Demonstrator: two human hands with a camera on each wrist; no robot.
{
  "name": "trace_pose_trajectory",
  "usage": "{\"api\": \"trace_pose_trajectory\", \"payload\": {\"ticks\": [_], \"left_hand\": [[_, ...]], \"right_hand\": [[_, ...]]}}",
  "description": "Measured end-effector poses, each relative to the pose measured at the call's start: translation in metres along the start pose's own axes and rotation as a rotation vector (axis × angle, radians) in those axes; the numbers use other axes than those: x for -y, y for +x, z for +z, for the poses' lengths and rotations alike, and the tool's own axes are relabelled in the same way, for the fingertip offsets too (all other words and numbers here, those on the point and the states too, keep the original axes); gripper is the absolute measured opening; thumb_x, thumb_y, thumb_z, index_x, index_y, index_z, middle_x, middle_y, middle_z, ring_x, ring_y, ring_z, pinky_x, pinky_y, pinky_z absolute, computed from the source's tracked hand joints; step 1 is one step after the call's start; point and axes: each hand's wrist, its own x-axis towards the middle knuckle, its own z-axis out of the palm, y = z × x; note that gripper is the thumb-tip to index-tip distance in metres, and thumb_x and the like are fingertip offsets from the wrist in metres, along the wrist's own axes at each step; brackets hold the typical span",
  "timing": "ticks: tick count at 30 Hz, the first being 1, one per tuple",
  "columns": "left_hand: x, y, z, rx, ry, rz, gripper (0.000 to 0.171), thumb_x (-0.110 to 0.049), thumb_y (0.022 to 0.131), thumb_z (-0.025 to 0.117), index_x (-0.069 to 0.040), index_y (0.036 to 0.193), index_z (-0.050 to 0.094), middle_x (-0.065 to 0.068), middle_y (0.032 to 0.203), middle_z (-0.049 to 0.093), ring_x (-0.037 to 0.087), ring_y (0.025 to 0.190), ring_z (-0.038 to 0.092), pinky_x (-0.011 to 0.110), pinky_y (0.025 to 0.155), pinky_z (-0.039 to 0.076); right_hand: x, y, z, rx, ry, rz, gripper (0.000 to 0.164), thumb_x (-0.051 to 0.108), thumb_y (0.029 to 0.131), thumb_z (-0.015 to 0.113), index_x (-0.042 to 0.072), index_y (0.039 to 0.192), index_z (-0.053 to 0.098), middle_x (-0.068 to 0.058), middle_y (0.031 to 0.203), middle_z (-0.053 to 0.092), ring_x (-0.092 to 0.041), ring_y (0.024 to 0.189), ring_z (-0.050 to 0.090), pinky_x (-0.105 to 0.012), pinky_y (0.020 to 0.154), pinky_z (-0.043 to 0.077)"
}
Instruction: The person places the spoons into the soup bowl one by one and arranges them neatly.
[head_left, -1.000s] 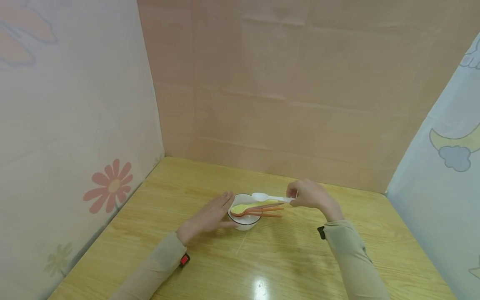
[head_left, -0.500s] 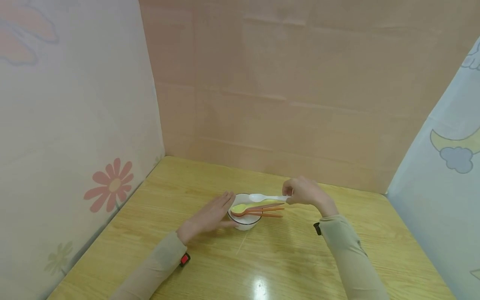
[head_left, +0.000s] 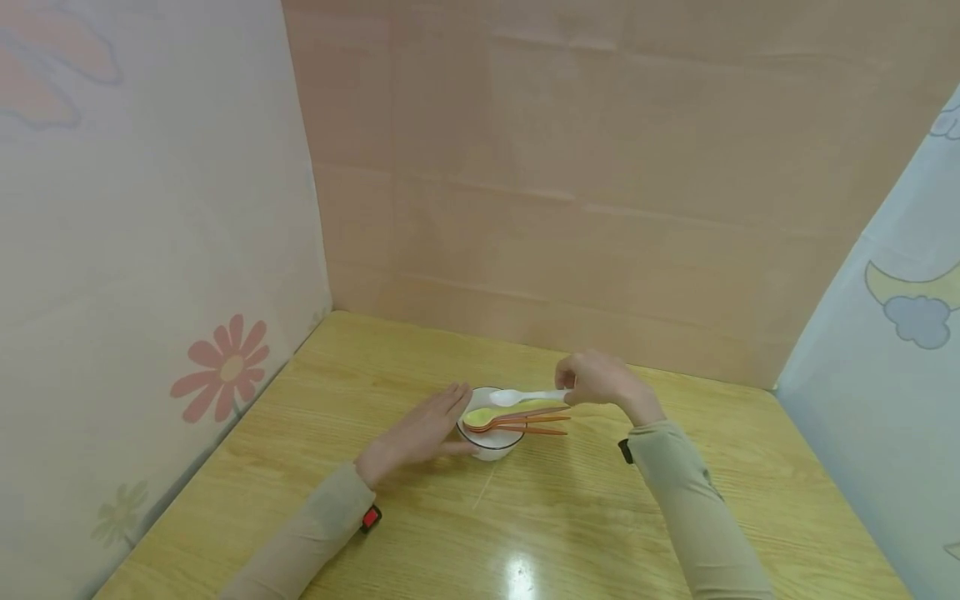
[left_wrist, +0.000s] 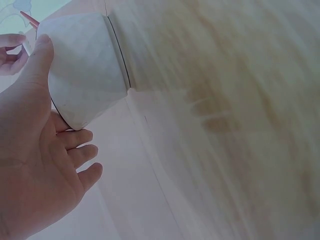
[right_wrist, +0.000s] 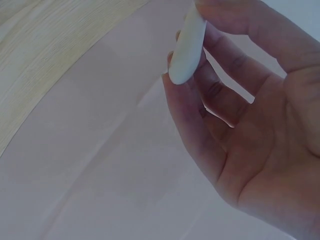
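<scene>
A white bowl (head_left: pixel 491 454) with a dark rim stands on the table. My left hand (head_left: pixel 416 429) holds it from the left, thumb on the near side and fingers at the far side; the left wrist view shows the bowl's wall (left_wrist: pixel 82 65) between thumb and forefinger. Inside lie a yellow spoon (head_left: pixel 477 417) and several orange-red spoons (head_left: pixel 543 431), their handles jutting out over the rim to the right. My right hand (head_left: pixel 600 379) pinches the handle end of a white spoon (head_left: pixel 525 396), whose bowl end is over the white bowl. In the right wrist view, its rounded handle tip (right_wrist: pixel 186 65) shows between the fingers.
The wooden table (head_left: pixel 585 517) spreads around the bowl. A tan sheet (head_left: pixel 555 183) hangs behind it, close beyond the right hand. Patterned cloth walls stand on the left (head_left: pixel 150 250) and right (head_left: pixel 885 400).
My right hand has moved left with the white spoon, bringing its bowl end farther over the white bowl. The left hand and the other spoons stay where they were.
</scene>
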Motion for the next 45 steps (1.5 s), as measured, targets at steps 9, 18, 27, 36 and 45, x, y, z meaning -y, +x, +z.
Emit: {"api": "trace_pose_trajectory", "payload": {"ticks": [9,18,27,36,45], "left_hand": [[-0.001,-0.001,-0.003,0.003,-0.002,0.004,0.091,-0.055,0.094,0.059,0.004,0.155,0.024,0.023,0.162,0.025,0.037,0.152,0.025,0.051,0.123,0.028],[-0.001,-0.002,-0.002,0.007,0.008,-0.002,0.092,-0.056,0.094,0.058,0.004,0.155,0.024,0.023,0.162,0.025,0.037,0.152,0.024,0.051,0.124,0.027],[-0.001,-0.002,-0.001,-0.004,0.006,0.01,0.092,-0.057,0.094,0.058,0.004,0.155,0.025,0.023,0.162,0.025,0.038,0.151,0.025,0.052,0.123,0.028],[0.0,0.0,0.0,-0.007,0.022,0.016,0.093,-0.057,0.094,0.057,0.005,0.155,0.024,0.023,0.162,0.026,0.039,0.151,0.026,0.052,0.123,0.029],[0.0,0.001,0.001,-0.018,-0.008,0.013,0.091,-0.051,0.093,0.063,0.005,0.154,0.025,0.023,0.162,0.025,0.039,0.151,0.025,0.054,0.123,0.028]], "right_hand": [[0.003,0.01,0.003,0.011,0.007,-0.012,0.011,0.01,0.079,0.077,0.013,0.087,0.07,0.002,0.082,0.065,-0.014,0.076,0.055,-0.027,0.065,0.044],[0.008,0.019,0.005,0.037,-0.003,-0.013,0.011,0.011,0.081,0.078,0.012,0.089,0.071,0.002,0.084,0.066,-0.014,0.078,0.056,-0.027,0.065,0.044],[0.01,0.025,0.005,0.054,-0.022,-0.007,0.011,0.007,0.079,0.076,0.012,0.088,0.072,0.003,0.083,0.067,-0.014,0.078,0.056,-0.027,0.064,0.041],[0.015,0.03,0.006,0.056,-0.048,-0.022,0.013,0.007,0.076,0.076,0.015,0.086,0.072,0.005,0.083,0.067,-0.013,0.078,0.056,-0.026,0.065,0.042],[0.016,0.036,0.009,0.067,-0.054,-0.048,0.014,0.003,0.075,0.075,0.013,0.083,0.071,0.003,0.081,0.067,-0.013,0.075,0.055,-0.024,0.065,0.044]]}}
